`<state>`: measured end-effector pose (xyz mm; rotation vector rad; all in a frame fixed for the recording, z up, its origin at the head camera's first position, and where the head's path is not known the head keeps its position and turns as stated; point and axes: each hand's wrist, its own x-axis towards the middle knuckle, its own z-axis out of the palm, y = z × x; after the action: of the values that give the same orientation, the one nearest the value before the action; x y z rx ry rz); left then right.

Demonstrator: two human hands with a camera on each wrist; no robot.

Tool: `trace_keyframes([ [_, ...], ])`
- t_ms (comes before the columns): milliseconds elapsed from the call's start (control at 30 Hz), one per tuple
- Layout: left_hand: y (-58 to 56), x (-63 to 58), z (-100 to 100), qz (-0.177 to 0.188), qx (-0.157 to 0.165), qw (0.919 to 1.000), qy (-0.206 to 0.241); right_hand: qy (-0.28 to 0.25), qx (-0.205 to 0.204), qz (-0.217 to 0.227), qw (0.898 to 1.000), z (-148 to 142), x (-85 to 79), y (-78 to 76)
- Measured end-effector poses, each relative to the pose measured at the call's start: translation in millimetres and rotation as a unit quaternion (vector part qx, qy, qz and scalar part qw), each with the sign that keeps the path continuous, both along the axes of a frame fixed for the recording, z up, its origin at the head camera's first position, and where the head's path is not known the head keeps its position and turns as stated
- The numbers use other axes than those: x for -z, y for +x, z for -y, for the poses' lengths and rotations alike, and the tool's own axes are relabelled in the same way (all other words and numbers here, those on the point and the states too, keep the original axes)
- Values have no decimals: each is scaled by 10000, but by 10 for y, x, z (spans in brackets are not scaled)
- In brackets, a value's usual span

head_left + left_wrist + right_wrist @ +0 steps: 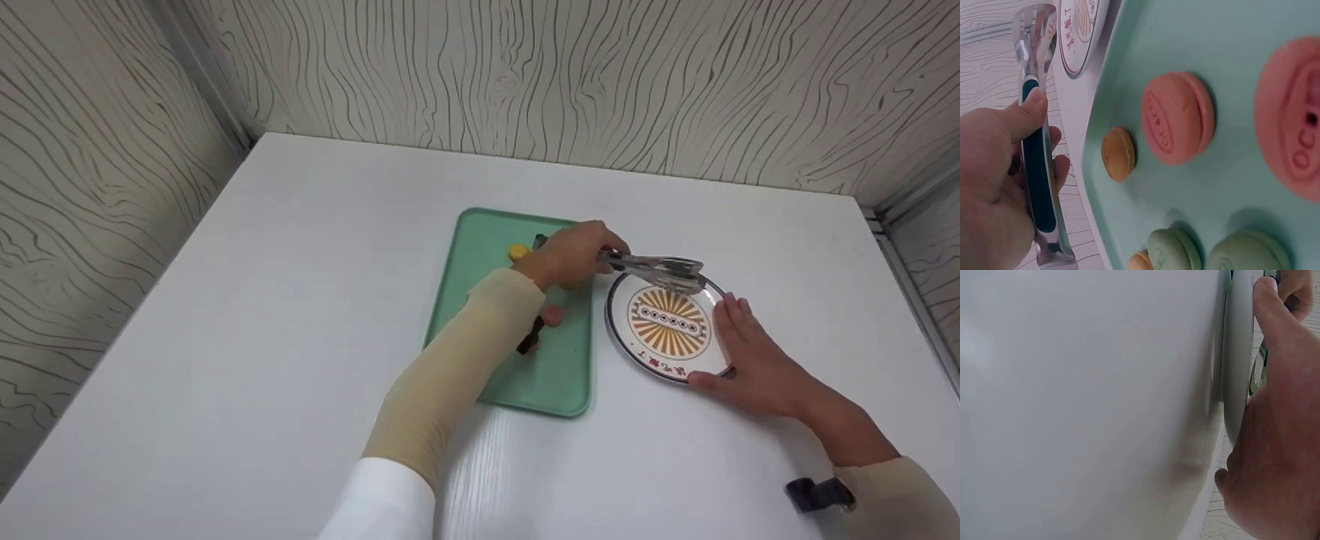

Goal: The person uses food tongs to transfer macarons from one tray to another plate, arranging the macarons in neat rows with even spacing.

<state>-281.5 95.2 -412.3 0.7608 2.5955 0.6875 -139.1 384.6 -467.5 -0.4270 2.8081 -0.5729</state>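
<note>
My left hand (pixel 574 253) grips metal serving tongs (pixel 660 271) by their dark handle, above the right edge of a green tray (pixel 559 386). The tongs' slotted heads hang over the far part of a round white plate (pixel 622 319) with an orange sunburst print, nothing visible between them. The right hand (pixel 765 367) holds the plate's right rim, thumb at the near side and fingers along the far side. In the left wrist view, the tray bears pink macarons (pixel 1171 118), green macarons (pixel 1168 250) and a small orange-brown macaron (pixel 1117 154). My left arm hides part of the tray.
A yellow piece (pixel 518 252) lies on the tray's far part. The white table (pixel 300 300) meets wood-grain patterned walls (pixel 480 75) at the back and sides. Black straps (pixel 817 495) show at the wrists.
</note>
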Motion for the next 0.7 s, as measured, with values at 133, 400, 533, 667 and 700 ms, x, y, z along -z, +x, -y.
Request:
trace_keyframes([
  [133,10,7,-70,-61,88,9999,-16,17,-37,-30,10000,-8,-2,-1],
  [400,24,78,-229,-170,239,9989,-357,65,-31,10,10000,-3,8,4],
  [533,25,111,-272,-211,226,9988,-370,69,-41,-20,10000,-3,4,7],
  [667,41,128,-280,-275,194,9987,-386,16,-50,-23,10000,0,-4,5],
  [700,46,133,-281,-270,172,9987,-390,1,-53,-17,10000,3,-4,3],
])
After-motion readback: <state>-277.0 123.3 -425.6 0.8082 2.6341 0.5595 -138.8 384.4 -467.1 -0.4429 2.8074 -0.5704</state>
